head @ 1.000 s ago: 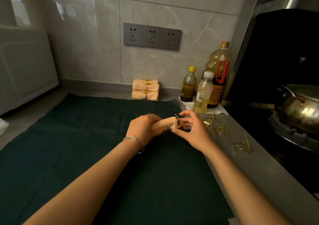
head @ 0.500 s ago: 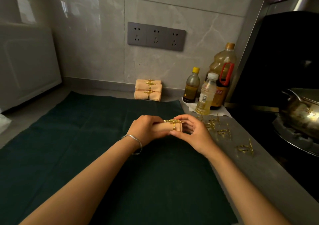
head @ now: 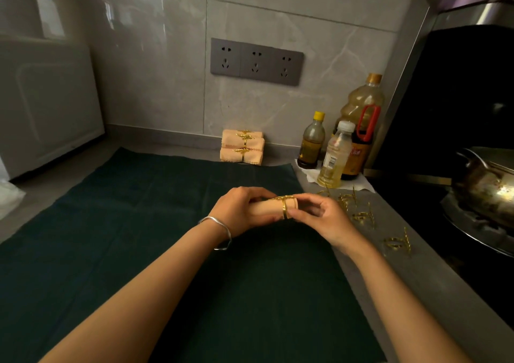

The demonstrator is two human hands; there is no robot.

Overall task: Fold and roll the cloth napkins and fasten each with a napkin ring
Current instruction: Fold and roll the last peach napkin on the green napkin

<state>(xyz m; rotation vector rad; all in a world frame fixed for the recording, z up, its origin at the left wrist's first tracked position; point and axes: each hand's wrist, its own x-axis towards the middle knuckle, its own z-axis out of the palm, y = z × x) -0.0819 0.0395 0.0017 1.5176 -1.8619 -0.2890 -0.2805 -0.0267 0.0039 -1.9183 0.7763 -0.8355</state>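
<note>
— How's the roll?
— Your peach cloth napkin point(head: 265, 209) is a tight tube, with a gold leafy metal ring point(head: 284, 209) around its right end; a second ago the ring sat at the tip.
— My grip?
— Left hand point(head: 240, 212) wraps the tube's left part and right hand point(head: 326, 219) pinches the end beside the ring, above the dark green mat point(head: 139, 223) near its right edge.

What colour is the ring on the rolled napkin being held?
Gold; the metal napkin ring shows best in the head view.
</note>
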